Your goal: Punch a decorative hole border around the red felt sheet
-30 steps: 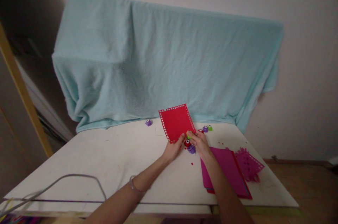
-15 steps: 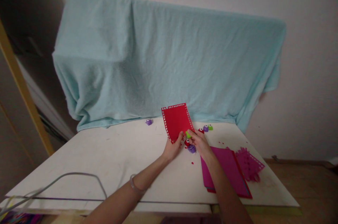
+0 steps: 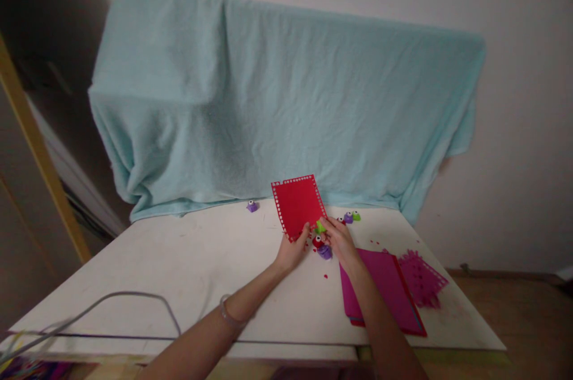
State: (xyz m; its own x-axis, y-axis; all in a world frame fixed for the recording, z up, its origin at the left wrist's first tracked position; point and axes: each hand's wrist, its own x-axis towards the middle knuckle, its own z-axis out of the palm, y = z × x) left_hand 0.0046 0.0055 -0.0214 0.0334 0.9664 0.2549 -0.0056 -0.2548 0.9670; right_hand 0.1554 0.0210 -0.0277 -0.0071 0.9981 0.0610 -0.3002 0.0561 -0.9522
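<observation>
My left hand [image 3: 293, 249] grips a red sheet of paper [image 3: 298, 204] at its lower edge, thumb on top. Small punched holes run along the sheet's left, top and right edges. In my right hand [image 3: 339, 241] is a small bright green craft punch [image 3: 321, 226], pressed at the sheet's lower right edge; my fingers partly cover it. Just below the hands, a red craft punch [image 3: 317, 241] and a purple craft punch [image 3: 324, 253] rest on the white table [image 3: 179, 272]. Tiny red paper bits [image 3: 326, 277] lie scattered near them.
To the right lie a stack of magenta and red sheets [image 3: 380, 290] and a punched magenta sheet [image 3: 421, 278]. More small punches [image 3: 348, 218] stand behind my right hand, and a purple one [image 3: 252, 206] at the back. A grey cable [image 3: 134, 294] crosses the front left. A light blue cloth [image 3: 313, 105] hangs behind.
The red sheet has shifted slightly left. The green craft punch sits a touch further right and lower against the sheet's edge; both hands keep their holds.
</observation>
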